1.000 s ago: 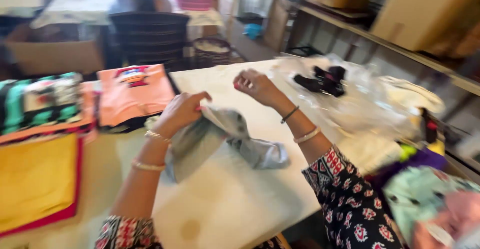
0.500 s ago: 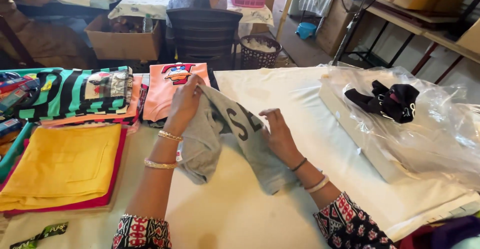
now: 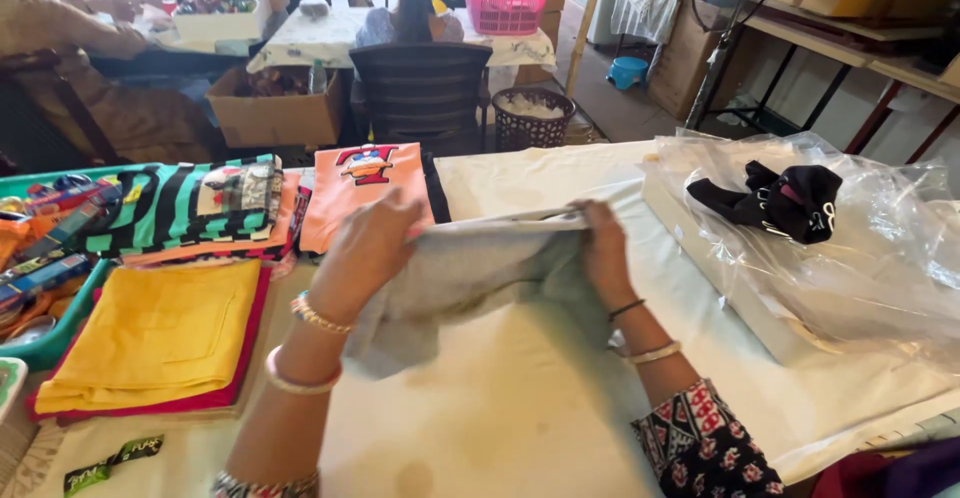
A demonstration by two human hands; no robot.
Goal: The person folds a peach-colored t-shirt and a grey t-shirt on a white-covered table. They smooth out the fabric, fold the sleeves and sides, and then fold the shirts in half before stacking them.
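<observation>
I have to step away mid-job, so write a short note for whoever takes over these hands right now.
Left hand: gripping the left end of the grey garment.
Right hand: gripping its right end; the cloth is stretched between both, above the white table.
Nearby: yellow folded cloth on the left, orange folded shirt behind, black garment on clear plastic at right.
Done: garment picked up and partly doubled over.
Left: it is not yet laid flat or stacked.
</observation>
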